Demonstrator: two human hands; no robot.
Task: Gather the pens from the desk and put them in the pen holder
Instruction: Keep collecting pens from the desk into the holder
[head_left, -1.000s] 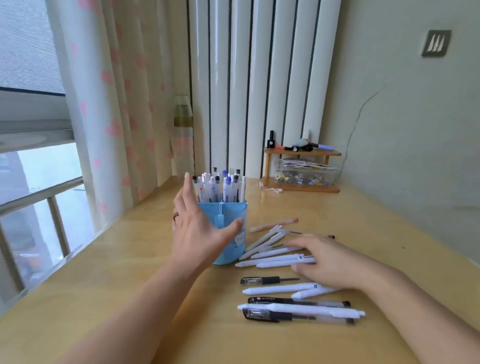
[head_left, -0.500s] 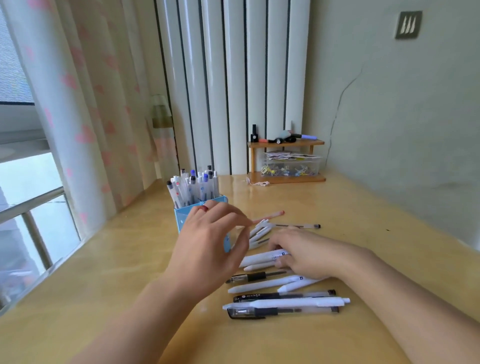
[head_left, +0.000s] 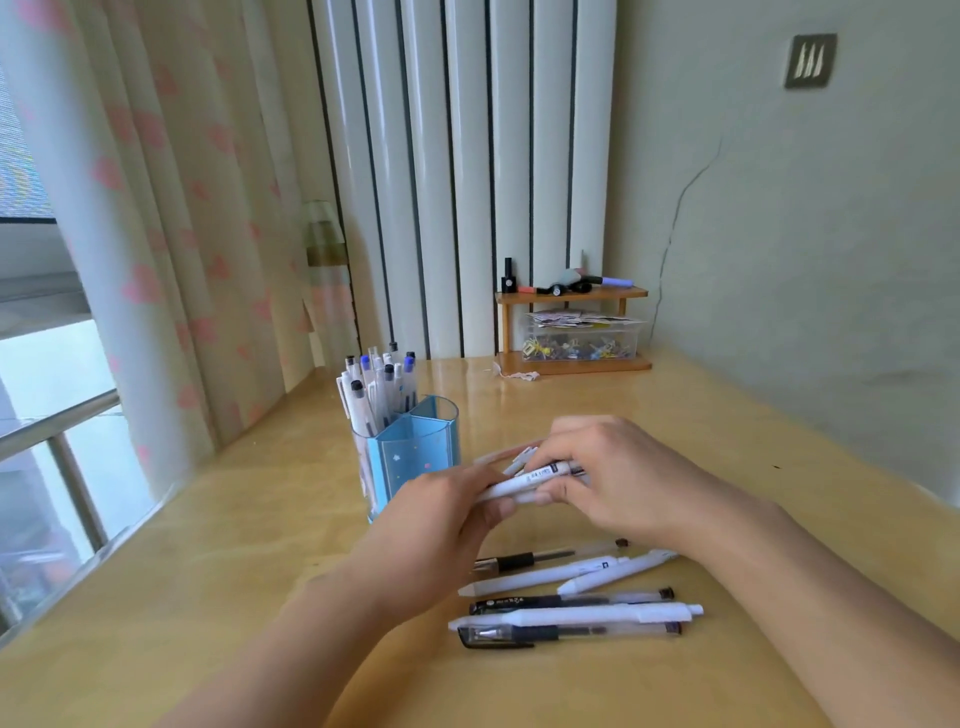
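Note:
A blue pen holder stands on the wooden desk, with several pens upright in its rear compartment. Just right of it, a bundle of white pens is lifted off the desk, gripped from both ends. My left hand closes on its left end and my right hand wraps around its right end. Several more pens, white, clear and black, lie in a row on the desk below my hands.
A small wooden shelf with a clear plastic box and small items stands at the back against a white radiator. A heart-patterned curtain and a window run along the desk's left edge. A green wall bounds the right.
My left hand left the pen holder and came right to meet my right hand. My right hand raised a bundle of white pens off the desk, and both hands now grip it.

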